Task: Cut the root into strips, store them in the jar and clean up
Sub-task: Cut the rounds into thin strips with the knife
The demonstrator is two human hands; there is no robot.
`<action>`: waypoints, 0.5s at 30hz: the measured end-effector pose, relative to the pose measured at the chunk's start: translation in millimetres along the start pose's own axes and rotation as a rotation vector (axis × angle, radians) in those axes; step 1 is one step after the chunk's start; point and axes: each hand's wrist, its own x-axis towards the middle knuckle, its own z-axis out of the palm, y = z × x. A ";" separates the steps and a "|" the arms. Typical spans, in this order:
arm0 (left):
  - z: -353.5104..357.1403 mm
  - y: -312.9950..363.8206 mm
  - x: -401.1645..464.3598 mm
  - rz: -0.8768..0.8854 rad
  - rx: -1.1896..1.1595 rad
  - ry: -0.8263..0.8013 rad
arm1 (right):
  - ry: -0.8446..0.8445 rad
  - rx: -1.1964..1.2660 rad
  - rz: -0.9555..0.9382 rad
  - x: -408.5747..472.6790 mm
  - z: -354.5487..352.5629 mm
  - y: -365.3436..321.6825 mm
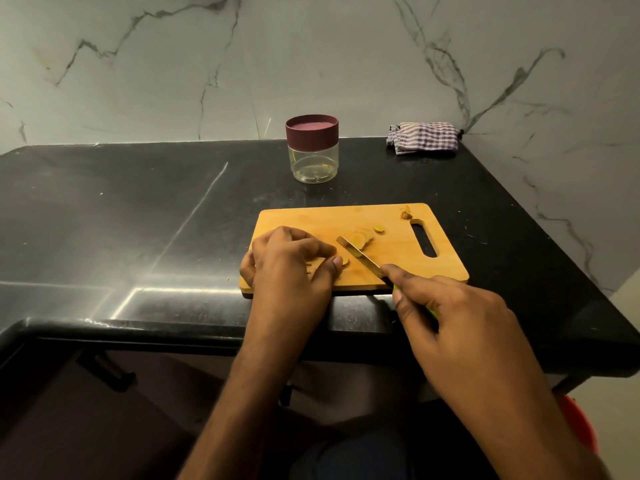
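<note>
Right now your left hand (289,259) sits curled on the near left part of the cutting board (391,261), thumb and fingers pinching a small piece of the root (345,260) whose yellow cut end pokes out just past your thumb tip. Most of that piece is hidden under your fingers, so its length is hard to judge. Your right hand (453,317) is wrapped round the knife (360,255), forefinger laid along the back of the blade; only a sliver of green handle shows between your fingers. The blade slants away from that grip toward the far left, its tip lying just beyond the held root and touching the fan of cut slices (362,238).

Beyond the blade tip, one more round slice (379,229) lies apart from the fan, and further off, at the board's far right corner by the handle slot, sits a small brownish scrap (406,214); what it is cannot be made out. Whether the pieces are rounds or strips under your left hand cannot be told.

Well past your left hand stands the jar (312,157), clear-walled with its maroon lid on, on the black counter (138,209). A speck of yellow seems to show inside, too small to be sure. A folded checked cloth (423,136) lies at the counter's far right, against the marble wall. Down beside your right forearm, an orange-red object (578,424) is cut off by your arm and the frame's edge.
</note>
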 end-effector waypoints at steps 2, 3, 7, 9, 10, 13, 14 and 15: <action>0.7 -0.4 0.4 0.007 -0.007 -0.014 | -0.034 -0.016 0.003 1.0 -1.5 -0.4; 0.9 -0.5 0.7 0.012 -0.008 -0.019 | -0.045 -0.022 0.001 1.7 -2.2 -0.7; 1.2 -1.2 0.6 0.033 -0.006 -0.030 | -0.084 0.002 0.007 2.8 -5.9 -2.5; 1.4 -1.7 0.7 0.044 -0.007 -0.034 | -0.091 0.011 0.008 1.1 -7.4 -2.8; 1.5 -1.6 1.0 0.047 -0.007 -0.034 | -0.091 0.012 0.005 0.0 -7.6 -2.6; 1.5 -1.3 1.5 0.040 -0.014 -0.003 | -0.094 0.048 -0.007 -3.2 -7.2 -3.0; 1.6 -2.2 1.6 0.029 -0.041 0.009 | -0.095 0.062 -0.013 -3.3 -7.0 -3.2; 1.8 -3.3 1.7 0.018 -0.083 0.021 | -0.093 0.072 -0.016 -3.0 -7.0 -3.1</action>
